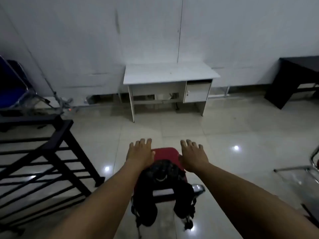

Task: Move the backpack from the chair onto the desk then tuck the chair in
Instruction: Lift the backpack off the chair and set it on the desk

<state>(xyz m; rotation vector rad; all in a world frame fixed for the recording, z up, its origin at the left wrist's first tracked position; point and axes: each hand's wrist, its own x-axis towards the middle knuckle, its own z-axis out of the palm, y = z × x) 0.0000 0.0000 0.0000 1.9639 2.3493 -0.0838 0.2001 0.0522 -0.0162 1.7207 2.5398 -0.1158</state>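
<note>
Glossy pale floor tiles (224, 135) are stretching toward a white desk's bare tabletop (170, 73) by the wall. Both hands, left (140, 155) and right (194, 156), are hovering spread and empty, flanking a black fabric backpack (164, 185) sitting on the red padded chair (165, 155).

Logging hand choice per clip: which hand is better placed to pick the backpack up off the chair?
Neither clearly. The left hand and right hand are both open, flanking the black backpack on the red chair. The left sits marginally closer, over its upper edge. A two-handed lift looks likeliest.
</note>
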